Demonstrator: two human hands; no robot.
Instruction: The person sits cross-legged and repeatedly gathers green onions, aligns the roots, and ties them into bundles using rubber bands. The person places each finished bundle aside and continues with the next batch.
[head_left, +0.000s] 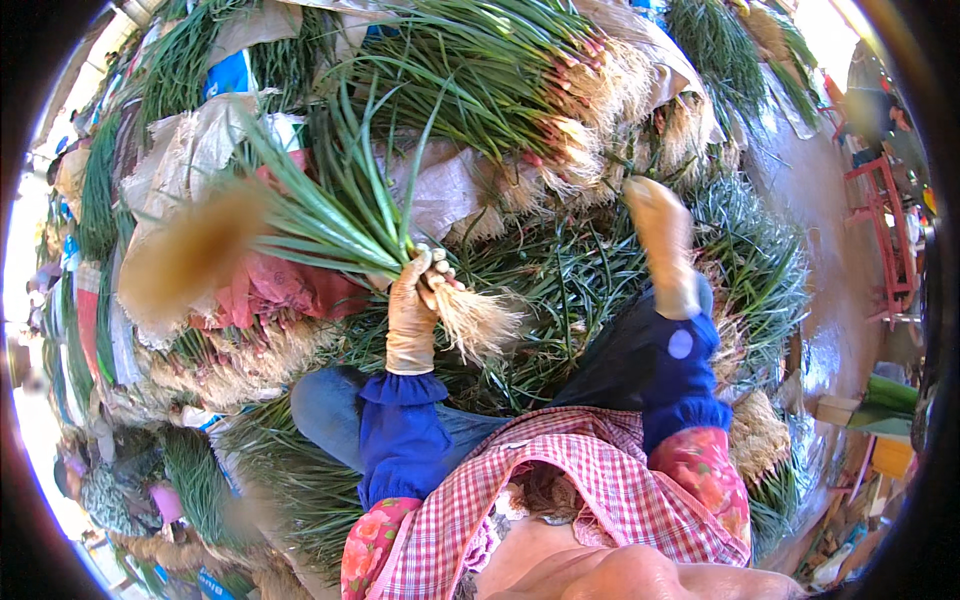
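Note:
My left hand (412, 289), in a tan rubber glove, grips a small bunch of green onions (375, 232) just above the roots. Its leaves fan out to the upper left and its pale roots hang to the right. My right hand (664, 236), gloved alike, is raised above my right knee and blurred. Nothing shows in it, but its fingers are unclear. Just beyond it lies a large heap of green onions (480, 90), with pinkish bulbs and shaggy roots facing right. Loose green leaves (540, 300) cover the ground between my legs.
Pale woven sacking (180, 157) and red cloth (292, 289) lie over more onion bundles at left. Stacked onions (750, 255) flank my right side. Wet floor (840, 217) runs beyond them to a red metal frame (885, 232). Another person (112, 487) is at lower left.

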